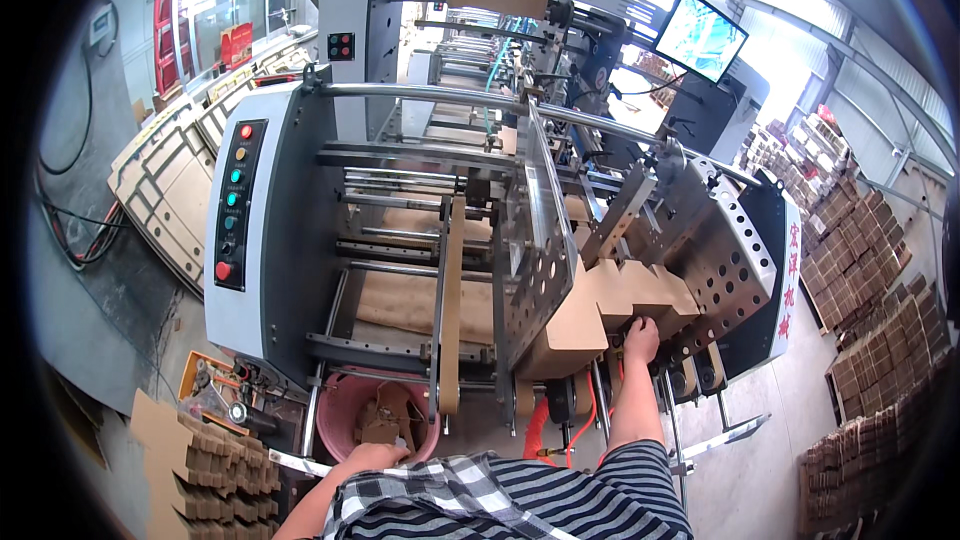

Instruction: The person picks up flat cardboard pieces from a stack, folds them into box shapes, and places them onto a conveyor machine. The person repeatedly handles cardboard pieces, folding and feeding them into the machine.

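Brown folded cardboard blanks [648, 292] stand packed between two perforated metal guide plates [722, 275] at the front right of a large machine. My right hand [641, 339] reaches up to a notch in their front edge, with its fingers curled against the cardboard. Low in front of me, my left hand [376, 456] is beside the rim of a pink bin [335, 418]. Its fingers are bent together, and I cannot see what they hold, if anything. Cardboard scraps [388, 420] lie inside the bin.
A control panel [238, 205] with coloured buttons is on the machine's left side. A tan belt [453, 310] runs down its middle. Stacked cardboard [225, 475] stands at lower left, with bundles [865, 360] along the right. A lit screen [700, 35] hangs above. Red hoses [538, 430] run below the blanks.
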Demonstrator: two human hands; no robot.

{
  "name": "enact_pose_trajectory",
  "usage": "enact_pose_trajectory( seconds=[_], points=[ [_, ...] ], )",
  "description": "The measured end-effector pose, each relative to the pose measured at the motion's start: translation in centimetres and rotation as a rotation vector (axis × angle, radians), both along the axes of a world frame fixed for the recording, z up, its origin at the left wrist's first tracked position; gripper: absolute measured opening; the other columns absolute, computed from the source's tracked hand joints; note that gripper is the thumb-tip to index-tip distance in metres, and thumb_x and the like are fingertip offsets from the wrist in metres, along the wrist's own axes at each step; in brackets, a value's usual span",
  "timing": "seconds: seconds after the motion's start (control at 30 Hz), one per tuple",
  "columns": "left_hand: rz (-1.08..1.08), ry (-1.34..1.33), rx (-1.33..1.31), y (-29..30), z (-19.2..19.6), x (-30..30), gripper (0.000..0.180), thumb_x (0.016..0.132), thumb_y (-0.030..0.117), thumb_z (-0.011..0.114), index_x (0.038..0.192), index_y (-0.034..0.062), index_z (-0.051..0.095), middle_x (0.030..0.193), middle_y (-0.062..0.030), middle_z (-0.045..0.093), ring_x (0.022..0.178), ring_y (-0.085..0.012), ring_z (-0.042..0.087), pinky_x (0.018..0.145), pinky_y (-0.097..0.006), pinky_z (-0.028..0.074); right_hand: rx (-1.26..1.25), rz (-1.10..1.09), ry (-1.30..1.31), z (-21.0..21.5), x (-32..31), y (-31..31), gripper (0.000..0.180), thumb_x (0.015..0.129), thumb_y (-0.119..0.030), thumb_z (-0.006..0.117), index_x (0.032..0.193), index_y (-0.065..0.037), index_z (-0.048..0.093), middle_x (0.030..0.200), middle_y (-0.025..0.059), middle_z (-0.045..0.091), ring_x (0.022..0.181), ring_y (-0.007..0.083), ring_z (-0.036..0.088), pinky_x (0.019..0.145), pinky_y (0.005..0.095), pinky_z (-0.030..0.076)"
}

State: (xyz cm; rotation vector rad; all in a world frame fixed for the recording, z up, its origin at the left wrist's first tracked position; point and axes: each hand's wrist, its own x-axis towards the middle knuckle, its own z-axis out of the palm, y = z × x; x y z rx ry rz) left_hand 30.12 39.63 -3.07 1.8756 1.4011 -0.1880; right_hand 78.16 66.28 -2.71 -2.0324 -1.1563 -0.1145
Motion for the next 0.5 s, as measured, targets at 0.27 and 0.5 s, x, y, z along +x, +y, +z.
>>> enact_pose_trajectory(
  seconds=[0.27, 0.5],
  points=[
    [-0.014, 0.031, -0.013, 0.17, -0.18, -0.04, 0.041, 0.084, 0.026, 0.046, 0.123, 0.0168, 0.052, 0.11, -0.0141, 0.061, 0.101, -0.0318, 0.059, 0.083, -0.042, 0.047, -0.046, -0.019, -0.001, -0.59, 0.62, 0.35, 0.029, 0.086, -0.029, 0.049, 0.099, -0.006, 0.061, 0.102, 0.0153, 0.062, 0.094, 0.0341, 0.058, 0.079, 0.0431, 0.046],
    [-0.028, 0.013, 0.014, 0.31, 0.2, -0.03, 0.042, 0.083, 0.027, 0.046, 0.124, 0.0172, 0.051, 0.11, -0.0135, 0.061, 0.098, -0.0318, 0.06, 0.08, -0.042, 0.048, -0.064, -0.017, 0.005, -0.81, 0.91, 0.41, 0.028, 0.087, -0.029, 0.049, 0.1, -0.007, 0.06, 0.104, 0.0137, 0.06, 0.096, 0.0324, 0.057, 0.079, 0.0423, 0.047]
  ],
)
